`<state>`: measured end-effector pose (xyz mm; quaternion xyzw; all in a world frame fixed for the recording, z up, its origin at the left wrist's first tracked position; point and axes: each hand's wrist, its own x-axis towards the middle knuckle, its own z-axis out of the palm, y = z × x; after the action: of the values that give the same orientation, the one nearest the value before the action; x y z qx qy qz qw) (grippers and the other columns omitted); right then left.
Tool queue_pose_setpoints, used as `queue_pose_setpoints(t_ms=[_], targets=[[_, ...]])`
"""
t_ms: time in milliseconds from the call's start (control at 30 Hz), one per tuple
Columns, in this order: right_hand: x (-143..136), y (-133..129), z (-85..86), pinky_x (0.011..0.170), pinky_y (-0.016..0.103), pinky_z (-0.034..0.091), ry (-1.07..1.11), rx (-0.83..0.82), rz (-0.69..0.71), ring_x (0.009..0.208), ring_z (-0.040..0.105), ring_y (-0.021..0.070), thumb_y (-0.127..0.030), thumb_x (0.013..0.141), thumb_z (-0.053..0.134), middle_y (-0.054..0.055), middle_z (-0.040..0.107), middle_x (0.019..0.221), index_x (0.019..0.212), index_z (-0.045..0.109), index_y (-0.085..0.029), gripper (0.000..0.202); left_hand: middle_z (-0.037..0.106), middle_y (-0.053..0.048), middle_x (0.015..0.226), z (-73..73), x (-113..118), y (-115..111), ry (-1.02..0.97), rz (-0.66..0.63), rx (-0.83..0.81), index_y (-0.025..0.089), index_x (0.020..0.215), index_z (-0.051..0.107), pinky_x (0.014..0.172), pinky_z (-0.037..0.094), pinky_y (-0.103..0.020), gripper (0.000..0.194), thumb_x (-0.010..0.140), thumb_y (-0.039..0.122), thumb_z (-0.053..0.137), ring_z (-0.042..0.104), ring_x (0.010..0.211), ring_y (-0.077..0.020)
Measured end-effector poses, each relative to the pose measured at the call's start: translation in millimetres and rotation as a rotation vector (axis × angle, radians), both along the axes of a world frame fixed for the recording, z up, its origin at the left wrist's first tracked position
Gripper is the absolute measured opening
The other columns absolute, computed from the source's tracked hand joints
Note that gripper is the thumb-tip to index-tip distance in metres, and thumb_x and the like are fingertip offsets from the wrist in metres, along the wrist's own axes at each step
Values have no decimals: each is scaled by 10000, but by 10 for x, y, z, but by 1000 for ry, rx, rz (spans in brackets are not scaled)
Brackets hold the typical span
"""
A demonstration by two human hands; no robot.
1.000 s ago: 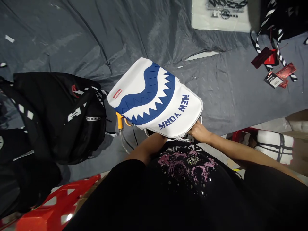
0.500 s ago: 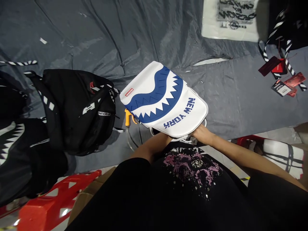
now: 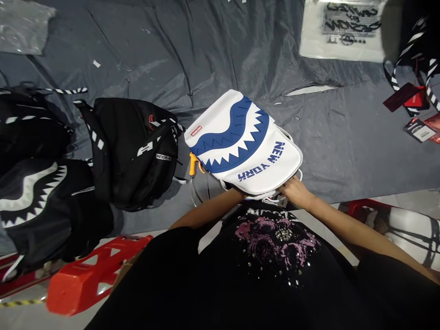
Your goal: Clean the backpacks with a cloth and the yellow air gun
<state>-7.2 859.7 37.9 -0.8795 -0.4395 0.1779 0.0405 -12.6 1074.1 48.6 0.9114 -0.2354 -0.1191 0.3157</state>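
Note:
A white backpack (image 3: pixel 223 123) lies on the grey-covered table in front of me, its flap showing a blue shark-mouth print and "NEW YORK" lettering. My left hand (image 3: pixel 241 194) reaches under the flap's near edge, and its fingers are hidden there. At the near right corner of the flap, my right hand (image 3: pixel 293 189) is closed at the backpack's edge, with the fingertips out of sight beneath it. White straps or cords hang by the hands. An orange air blow gun (image 3: pixel 193 165) with a clear hose sits against the backpack's left side.
Black backpacks with striped straps (image 3: pixel 134 151) and a shark-mouth print (image 3: pixel 37 197) lie to the left. A packed white plastic bag (image 3: pixel 350 46) is at the back right, near red tags (image 3: pixel 417 98). Red plastic stools (image 3: pixel 85 279) stand below the table edge.
The view has swung left, so things sit further right and a clear plastic bag shows at upper left. Both hands stay at the white backpack's near edge, with little movement.

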Motion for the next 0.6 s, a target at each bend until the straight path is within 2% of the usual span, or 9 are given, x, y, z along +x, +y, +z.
queue_pose_setpoints(t_ms=[33,67,100,167,267,333,400,533,600], targets=[[-10,-15,-1,965,478,379,-7,2,0,924,599,271,-143,906,490,139,689,881,933,707,-119,220,715,-36,1064,108,-18,-3,-20,-52,-26,80,865,668,885,482,-188,482,1008,274,250,609,1041,-38],[-18,-25,-4,983,482,358,-18,12,-2,909,590,263,-155,907,494,131,680,866,924,704,-123,213,691,-43,1156,219,-39,5,-42,-106,-67,28,1026,654,927,461,-159,445,990,312,313,588,1101,-36],[-23,-28,-9,1005,487,333,-31,28,-8,912,579,259,-158,905,496,130,673,879,920,703,-125,210,639,-64,1262,322,-63,23,-65,-171,-107,32,1149,618,995,432,-170,414,971,327,389,555,1179,-57],[-20,-9,-14,1026,485,305,-23,80,-21,941,562,257,-159,889,507,132,666,940,954,700,-131,206,526,-95,1408,469,-122,79,-140,-269,-138,116,1345,509,1103,404,-309,430,938,253,500,451,1332,-155],[34,95,0,992,450,347,63,233,-70,1060,528,267,-210,864,538,141,633,1129,1186,627,-139,341,383,-104,1515,517,-237,150,-234,-248,-21,223,1407,451,1099,419,-437,478,931,187,479,306,1428,-253],[106,227,1,981,443,369,86,312,-96,1122,502,276,-251,873,525,158,592,1220,1321,525,-121,467,325,-103,1546,509,-304,161,-268,-158,70,264,1424,427,1056,452,-447,493,937,192,459,342,1401,-281],[198,409,-36,982,463,381,52,307,-104,1112,512,288,-268,890,494,181,599,1200,1321,516,-84,469,318,-120,1545,551,-321,155,-306,20,157,270,1450,387,1021,466,-454,520,939,203,453,436,1316,-289],[351,839,-200,967,466,444,-106,254,-37,1031,594,293,-263,878,511,193,667,1090,1126,656,-64,349,362,-138,1509,747,-146,207,-306,406,305,259,1463,364,994,438,-518,579,906,195,509,479,1218,-312],[399,1018,-222,918,405,505,-192,285,24,908,651,249,-248,866,513,155,710,966,973,722,-85,286,497,-139,1389,795,-22,272,-223,433,300,225,1380,481,976,447,-499,523,865,158,547,512,1165,-293]])
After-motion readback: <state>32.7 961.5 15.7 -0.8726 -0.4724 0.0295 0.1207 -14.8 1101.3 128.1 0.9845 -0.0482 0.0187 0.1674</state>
